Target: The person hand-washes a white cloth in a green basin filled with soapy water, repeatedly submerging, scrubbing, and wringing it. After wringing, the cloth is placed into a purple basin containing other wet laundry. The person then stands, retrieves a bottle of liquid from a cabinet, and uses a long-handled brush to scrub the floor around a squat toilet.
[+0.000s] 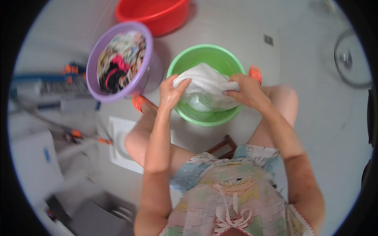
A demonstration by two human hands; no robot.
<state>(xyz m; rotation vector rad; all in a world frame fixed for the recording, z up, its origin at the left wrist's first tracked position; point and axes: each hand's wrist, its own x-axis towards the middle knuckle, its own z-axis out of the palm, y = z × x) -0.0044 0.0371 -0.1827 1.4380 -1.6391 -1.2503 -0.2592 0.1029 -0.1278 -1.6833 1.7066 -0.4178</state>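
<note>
A wet white cloth [206, 80] is stretched between my two hands above a green basin [204, 50]. My left hand [172, 91] grips its left end over the basin's left rim, thumb on top. At the right rim, my right hand [246, 91] pinches the other end. The cloth's middle is bunched and hangs down into the basin, where water shows around its lower folds. What kind of garment or linen it is, I cannot tell.
Left of the basin stands a purple tub [147, 65] heaped with mixed clothes [122, 59]. A red basin [155, 17] is behind it. My feet in orange shoes [255, 73] flank the green basin. Long-handled tools [59, 124] lean at the left, near a white floor pan [122, 147].
</note>
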